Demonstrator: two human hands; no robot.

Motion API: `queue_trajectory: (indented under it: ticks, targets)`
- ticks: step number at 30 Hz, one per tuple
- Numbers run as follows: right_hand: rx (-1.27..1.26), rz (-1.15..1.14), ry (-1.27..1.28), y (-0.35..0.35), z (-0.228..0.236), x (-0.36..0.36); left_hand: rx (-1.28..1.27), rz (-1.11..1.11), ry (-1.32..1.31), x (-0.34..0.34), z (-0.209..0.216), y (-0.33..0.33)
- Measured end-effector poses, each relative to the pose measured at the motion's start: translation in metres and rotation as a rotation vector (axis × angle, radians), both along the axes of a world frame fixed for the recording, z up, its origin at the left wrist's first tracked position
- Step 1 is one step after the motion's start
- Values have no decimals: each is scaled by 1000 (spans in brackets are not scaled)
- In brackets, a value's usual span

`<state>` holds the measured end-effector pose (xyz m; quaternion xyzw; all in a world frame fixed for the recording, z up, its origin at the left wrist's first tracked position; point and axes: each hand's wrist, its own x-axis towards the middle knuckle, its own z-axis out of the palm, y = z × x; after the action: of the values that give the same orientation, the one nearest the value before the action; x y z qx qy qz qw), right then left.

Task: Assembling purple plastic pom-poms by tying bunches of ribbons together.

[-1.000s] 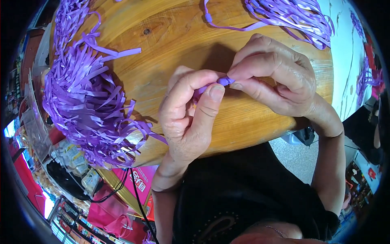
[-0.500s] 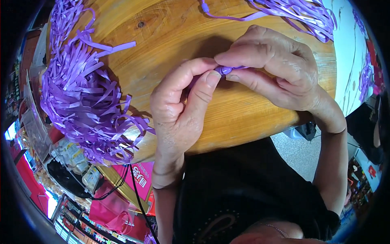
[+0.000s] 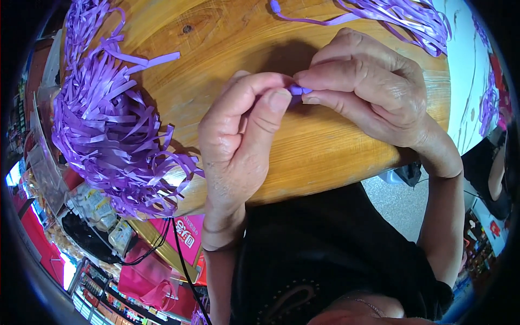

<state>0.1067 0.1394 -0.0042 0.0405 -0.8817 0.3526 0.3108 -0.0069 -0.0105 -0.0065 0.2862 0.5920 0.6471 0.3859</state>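
Observation:
A short piece of purple ribbon (image 3: 297, 90) is pinched between my two hands above the wooden table (image 3: 227, 49). My left hand (image 3: 241, 132) grips its left end between thumb and index finger. From the right, my right hand (image 3: 374, 86) holds the other end in thumb and fingertips. What shows of the ribbon looks bunched or folded; the fingers cover the rest of it. On the left of the table lies a big heap of loose purple ribbons (image 3: 108, 124), apart from my left hand.
At the far right lies a bundle of purple ribbons (image 3: 406, 24), one strand (image 3: 309, 21) of it trailing left to a small knob. A white marbled surface (image 3: 466, 70) adjoins on the right. Left below the table are a pink bag (image 3: 146, 281) and a black cable (image 3: 184, 260).
My left thumb has drawn back slightly from the ribbon, and my right fingertips have shifted a little to the right. Both hands keep their pinch.

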Motion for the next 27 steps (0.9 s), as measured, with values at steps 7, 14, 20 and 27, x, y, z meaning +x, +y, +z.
queue_trajectory:
  ticks: [7,14,20,27]
  targets:
    - [18,8,-28,1,6,0,59,-49,107,-4,-5,0]
    - [5,-7,-93,4,4,1,22,17,41,2,-6,0]
    - [18,-14,-99,5,6,1,58,18,152,2,-4,1]
    - [54,-12,-41,1,4,2,67,56,283,0,-3,1]
